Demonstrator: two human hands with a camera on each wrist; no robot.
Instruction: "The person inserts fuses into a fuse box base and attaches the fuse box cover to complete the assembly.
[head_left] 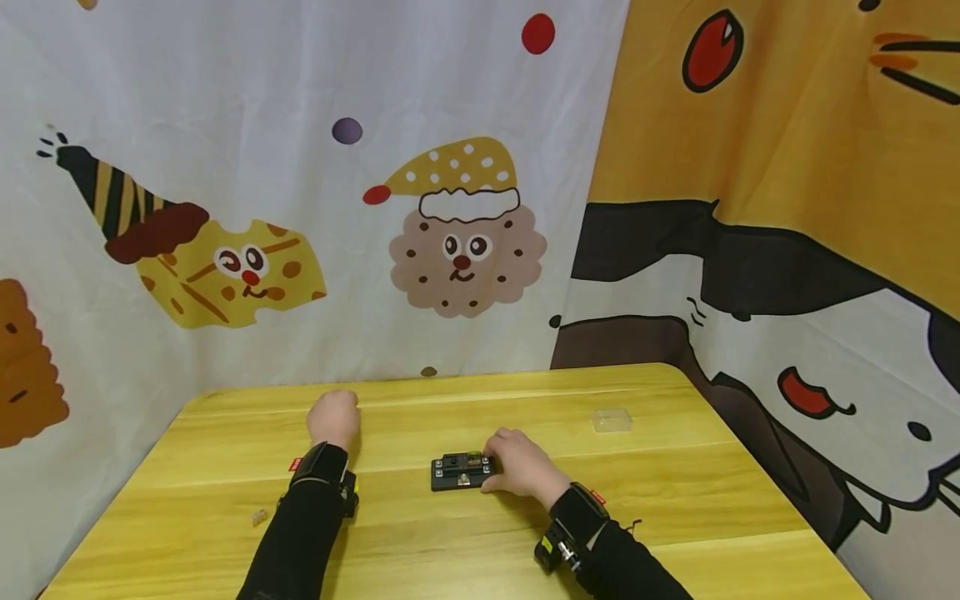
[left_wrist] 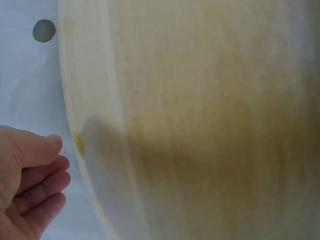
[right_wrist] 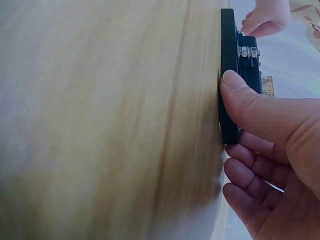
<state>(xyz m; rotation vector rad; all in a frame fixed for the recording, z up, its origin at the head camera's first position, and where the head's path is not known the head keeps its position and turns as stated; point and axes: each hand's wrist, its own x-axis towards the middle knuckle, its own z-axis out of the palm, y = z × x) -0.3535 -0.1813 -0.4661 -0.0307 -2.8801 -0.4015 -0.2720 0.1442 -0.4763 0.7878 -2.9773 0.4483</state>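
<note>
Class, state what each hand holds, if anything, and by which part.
Right hand: the black device, by its right end. Left hand: nothing visible.

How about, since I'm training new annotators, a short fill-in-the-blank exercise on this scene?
The person's ____ hand grips the black module.
Of the clear container and the module, the ____ lies nearer the person.
The small tan piece on the table lies nearer the ____ sleeve.
Both sleeves are ____ in colour.

Missing words: right; module; left; black.
</note>
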